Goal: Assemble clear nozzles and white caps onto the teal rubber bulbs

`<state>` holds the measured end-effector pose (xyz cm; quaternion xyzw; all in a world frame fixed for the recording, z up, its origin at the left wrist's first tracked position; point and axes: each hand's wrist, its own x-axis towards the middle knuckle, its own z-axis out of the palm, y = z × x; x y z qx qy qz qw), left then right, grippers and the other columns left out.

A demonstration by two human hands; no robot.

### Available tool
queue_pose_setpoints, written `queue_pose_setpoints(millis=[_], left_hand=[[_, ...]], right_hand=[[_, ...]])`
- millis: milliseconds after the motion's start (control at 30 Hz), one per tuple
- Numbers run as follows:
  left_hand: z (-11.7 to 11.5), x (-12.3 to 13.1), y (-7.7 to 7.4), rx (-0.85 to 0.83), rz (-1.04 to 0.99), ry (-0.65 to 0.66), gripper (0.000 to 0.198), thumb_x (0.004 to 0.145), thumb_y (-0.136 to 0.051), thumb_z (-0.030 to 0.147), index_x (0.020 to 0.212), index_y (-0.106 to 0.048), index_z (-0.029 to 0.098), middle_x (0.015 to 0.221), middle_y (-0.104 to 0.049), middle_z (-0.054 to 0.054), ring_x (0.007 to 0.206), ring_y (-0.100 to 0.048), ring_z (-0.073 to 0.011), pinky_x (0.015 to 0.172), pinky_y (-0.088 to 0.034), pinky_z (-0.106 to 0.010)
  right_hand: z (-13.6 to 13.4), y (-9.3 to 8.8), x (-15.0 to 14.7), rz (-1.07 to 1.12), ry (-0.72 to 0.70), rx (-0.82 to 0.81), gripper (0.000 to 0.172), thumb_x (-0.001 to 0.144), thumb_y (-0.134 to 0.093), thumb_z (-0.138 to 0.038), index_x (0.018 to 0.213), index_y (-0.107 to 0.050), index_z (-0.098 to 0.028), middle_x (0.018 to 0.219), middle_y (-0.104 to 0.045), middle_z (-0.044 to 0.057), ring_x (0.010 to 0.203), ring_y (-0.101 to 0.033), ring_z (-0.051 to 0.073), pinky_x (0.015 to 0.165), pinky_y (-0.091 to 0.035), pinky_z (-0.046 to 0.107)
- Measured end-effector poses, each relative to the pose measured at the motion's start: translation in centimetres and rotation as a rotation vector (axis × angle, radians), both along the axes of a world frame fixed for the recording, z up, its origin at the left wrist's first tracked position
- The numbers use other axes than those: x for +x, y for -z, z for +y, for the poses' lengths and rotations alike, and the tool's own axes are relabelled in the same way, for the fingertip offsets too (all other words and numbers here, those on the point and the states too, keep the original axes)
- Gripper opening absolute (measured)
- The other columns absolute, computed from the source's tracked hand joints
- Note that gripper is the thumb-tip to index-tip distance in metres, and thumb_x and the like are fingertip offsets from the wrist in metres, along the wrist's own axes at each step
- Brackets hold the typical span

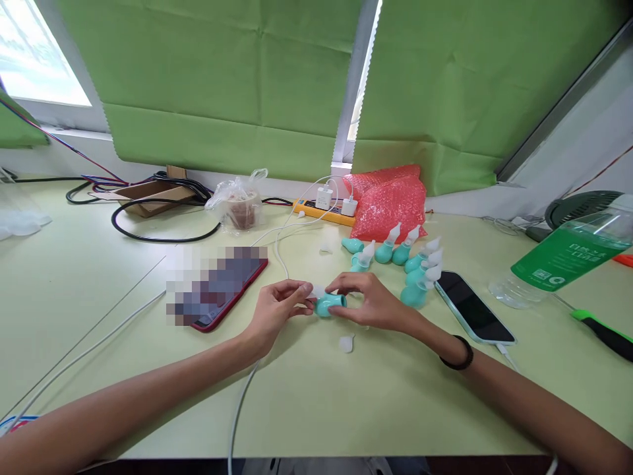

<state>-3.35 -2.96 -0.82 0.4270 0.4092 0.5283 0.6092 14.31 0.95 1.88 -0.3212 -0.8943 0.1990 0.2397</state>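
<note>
Above the middle of the table, my right hand [368,300] is closed round a teal squeeze bulb [326,305], its round open end facing right. My left hand [279,307] pinches a translucent white tip [318,291] against the bulb's left side; the fingers partly hide where the two meet. Just below my hands lies a small translucent piece [347,344]. Beyond my right hand stand several similar teal bulbs with pointed translucent tips [386,251]. A teal bulb without a visible tip [353,245] lies among them.
A red-cased phone [232,290] lies left of my hands, and a charging phone [472,307] lies right. Farther right are a green-labelled bottle [558,257] and a green-black handled tool [603,333]. Red bubble wrap [390,204] and an orange power strip [316,212] sit behind. White cables cross the table.
</note>
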Motion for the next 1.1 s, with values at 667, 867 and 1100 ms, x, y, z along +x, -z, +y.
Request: queue_pose_setpoints(millis=[667, 867, 1100], left_hand=[[-0.8, 0.2, -1.1, 0.083, -0.007, -0.014, 0.022, 0.071, -0.059, 0.032, 0.080, -0.061, 0.012, 0.066, -0.061, -0.004, 0.058, -0.055, -0.0111, 0.057, -0.048, -0.026], [-0.8, 0.2, -1.3, 0.044, 0.024, 0.038, 0.025, 0.064, -0.067, 0.025, 0.084, -0.062, 0.011, 0.068, -0.063, -0.003, 0.063, -0.058, -0.0125, 0.065, -0.049, -0.028], [0.0, -0.3, -2.4, 0.101, 0.187, 0.237, 0.025, 0.066, -0.063, 0.031, 0.076, -0.063, 0.007, 0.060, -0.058, -0.003, 0.049, -0.051, -0.0087, 0.047, -0.042, -0.022]], right_hand=[[-1.1, -0.2, 0.0, 0.012, 0.092, 0.201, 0.020, 0.062, -0.048, -0.014, 0.081, -0.054, -0.016, 0.070, -0.057, 0.002, 0.063, -0.051, 0.013, 0.062, -0.041, 0.025], [-1.5, 0.2, 0.1, -0.216, 0.135, 0.266, 0.007, 0.067, -0.046, -0.018, 0.069, -0.052, -0.017, 0.058, -0.056, 0.000, 0.054, -0.050, 0.012, 0.052, -0.032, 0.023], [-1.2, 0.5, 0.2, -0.169, 0.100, 0.373, 0.009, 0.070, -0.045, -0.014, 0.073, -0.053, -0.015, 0.063, -0.056, 0.002, 0.058, -0.051, 0.012, 0.052, -0.030, 0.022]])
